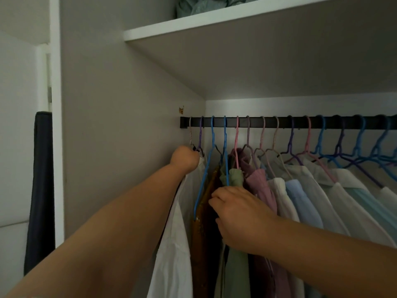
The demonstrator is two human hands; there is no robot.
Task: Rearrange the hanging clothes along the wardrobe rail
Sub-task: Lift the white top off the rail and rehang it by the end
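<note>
A: What is closest to the camera?

B: Two bare forearms reaching into the wardrobe. The right hand is the nearer one, its fingers curled into the clothes between a brown garment and a sage-green one. They seem to pinch fabric or a hanger edge there, but I cannot tell which.

A: And the other hand?

B: The left hand is further in and higher, at the far left end of the row. It is closed into a fist around the neck of a hanger just under the rail, beside a white garment that hangs against the wardrobe's side wall.

A: Where are the clothes themselves?

B: All hang on the dark rail from thin hangers in blue, pink and purple. Right of the green piece come a mauve garment, then pale blue and white shirts, packed close together.

A: Anything beyond that?

B: A white shelf above the rail holds bundled teal fabric. Outside the wardrobe, at left, a dark cloth hangs down.
</note>
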